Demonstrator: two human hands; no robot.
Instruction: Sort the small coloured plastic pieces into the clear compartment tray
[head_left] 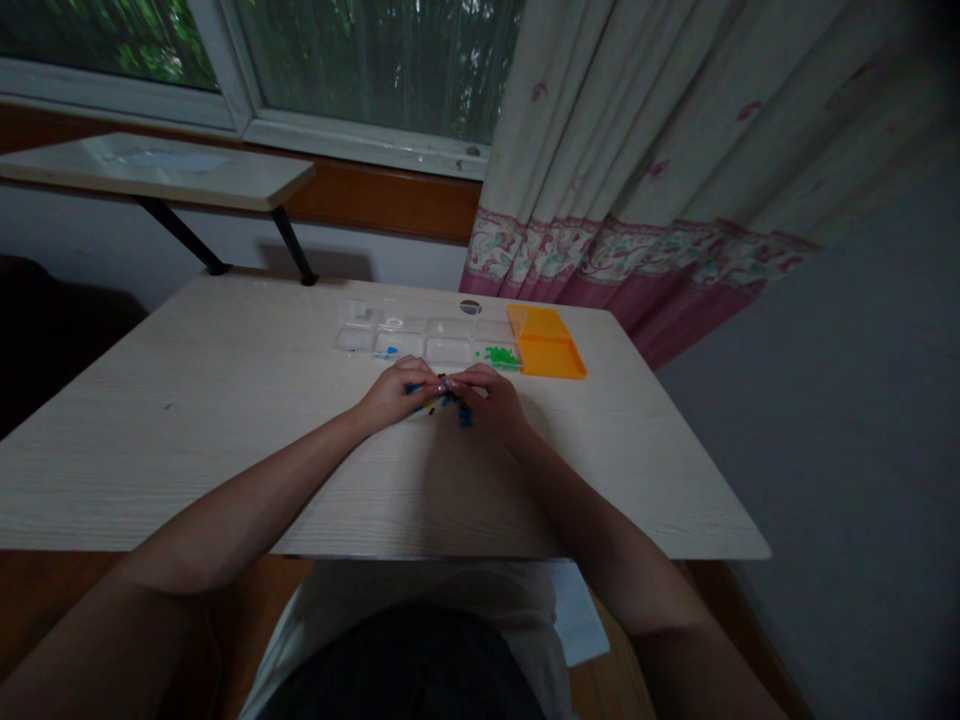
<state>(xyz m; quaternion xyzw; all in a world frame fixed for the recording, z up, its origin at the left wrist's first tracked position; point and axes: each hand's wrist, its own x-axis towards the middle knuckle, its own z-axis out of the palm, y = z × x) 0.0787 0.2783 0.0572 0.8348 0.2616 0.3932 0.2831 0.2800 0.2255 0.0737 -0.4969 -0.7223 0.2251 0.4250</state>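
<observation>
My left hand [395, 392] and my right hand [489, 397] meet fingertip to fingertip over the middle of a pale wooden table [225, 420]. Both have their fingers curled and pinched around small blue pieces [448, 398] held between them. One loose blue piece [466, 418] lies on the table just under my right hand. What exactly the pinched pieces form is too small to make out.
Behind my hands lies a clear compartment box [420, 335] holding green beads [498, 355] and a few blue ones [388, 351]. Its orange lid [546, 345] rests to the right. A small side table [161, 170], window and curtain [637, 180] stand beyond.
</observation>
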